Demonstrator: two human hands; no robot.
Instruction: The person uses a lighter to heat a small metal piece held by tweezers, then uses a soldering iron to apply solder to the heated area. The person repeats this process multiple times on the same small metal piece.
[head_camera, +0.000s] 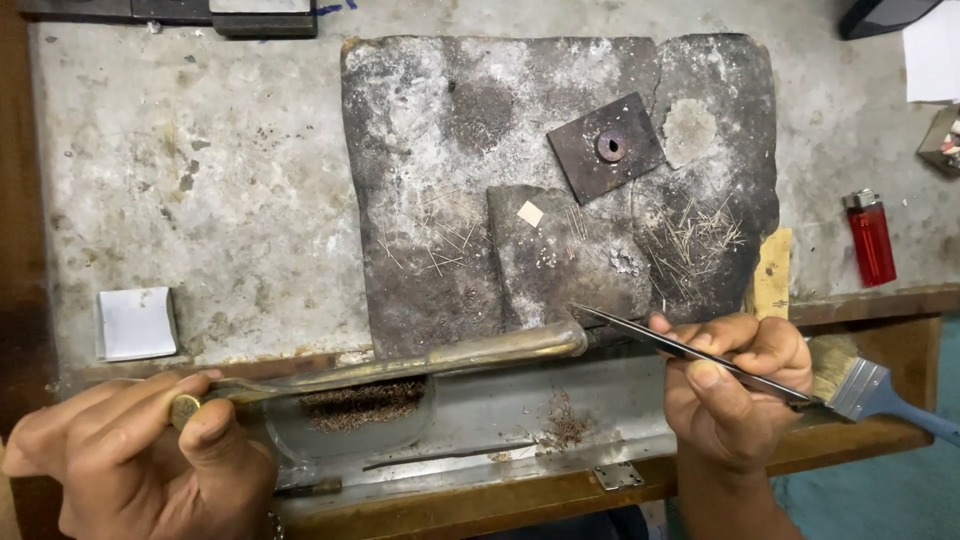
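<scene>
My left hand (140, 450) grips the near end of a long brass blowpipe (420, 365), whose curved tip reaches the front edge of a charred soldering board (440, 130). My right hand (740, 385) holds thin metal tweezers (660, 340), their points aimed left toward the pipe's tip. On the board lie a small dark slab (565, 255) with a pale square chip (530, 213), a dark square plate (605, 145) with a ring in its middle, and scattered fine wire bits (690, 240).
A red lighter (870, 238) lies right of the board. A blue-handled paintbrush (870, 390) rests by my right hand. A white paper square (137, 322) sits at the left. Below the bench edge, a metal tray (500, 420) holds filings and a clear dish.
</scene>
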